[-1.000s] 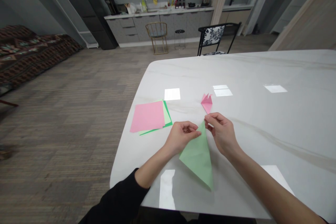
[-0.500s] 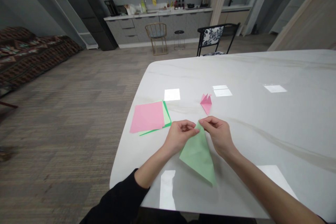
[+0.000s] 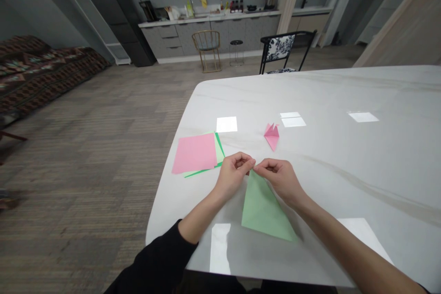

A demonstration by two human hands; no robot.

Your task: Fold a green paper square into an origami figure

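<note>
The left hand (image 3: 230, 178) and right hand (image 3: 285, 181) pinched the folded light-green paper (image 3: 263, 209) between fingers at its far tip; judged light, crease-prone, best held there.

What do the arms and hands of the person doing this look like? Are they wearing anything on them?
The left hand is bare: no glove, ring or watch shows. A plain black sleeve ends partway up that forearm. The right hand is bare too, its forearm uncovered, with just a sliver of dark cloth at the picture's edge.

Both hands (image 3: 257, 177) pinched, fingertips together
</note>
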